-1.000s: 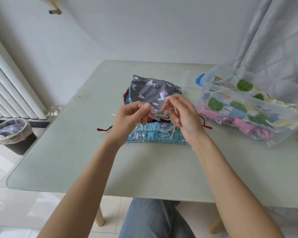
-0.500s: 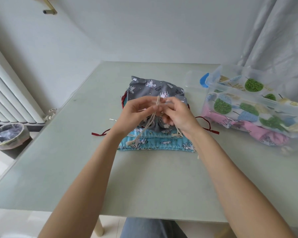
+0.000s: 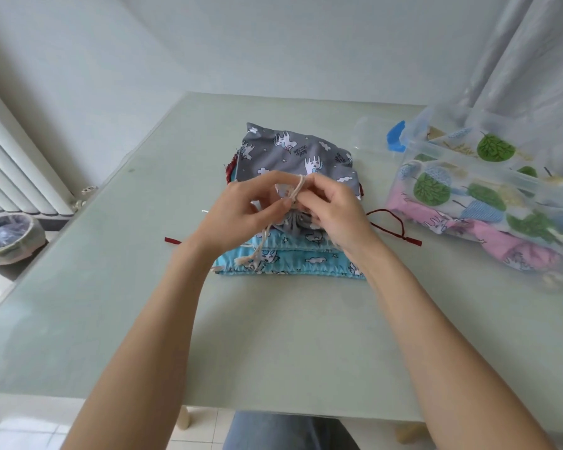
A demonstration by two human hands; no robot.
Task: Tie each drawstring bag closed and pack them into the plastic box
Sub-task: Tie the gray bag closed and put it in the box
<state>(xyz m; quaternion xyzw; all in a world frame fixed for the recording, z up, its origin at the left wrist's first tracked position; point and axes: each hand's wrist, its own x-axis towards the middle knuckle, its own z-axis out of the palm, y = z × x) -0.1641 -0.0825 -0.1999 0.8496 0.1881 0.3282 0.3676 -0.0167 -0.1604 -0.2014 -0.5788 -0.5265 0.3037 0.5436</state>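
Observation:
A grey unicorn-print drawstring bag (image 3: 293, 154) lies on top of a stack at the table's middle, its mouth gathered toward me. My left hand (image 3: 241, 216) and my right hand (image 3: 333, 212) meet over that mouth, both pinching its cream drawstring (image 3: 298, 190), which loops over my fingers and hangs down to frayed ends. Under it lie light blue print bags (image 3: 293, 261) and a dark red one with red cords (image 3: 390, 222). The clear plastic box (image 3: 488, 177) at the right holds tree-print and pink bags.
The box's clear lid with a blue clip (image 3: 395, 136) lies behind the box. A grey curtain (image 3: 533, 60) hangs at the right. A radiator (image 3: 10, 170) and a lined waste bin (image 3: 7, 235) stand at the left, beyond the table edge (image 3: 78, 222).
My hands came together from apart and drew the cream cord upward into a loop over the grey bag's gathered mouth. The bag stack has stayed in place.

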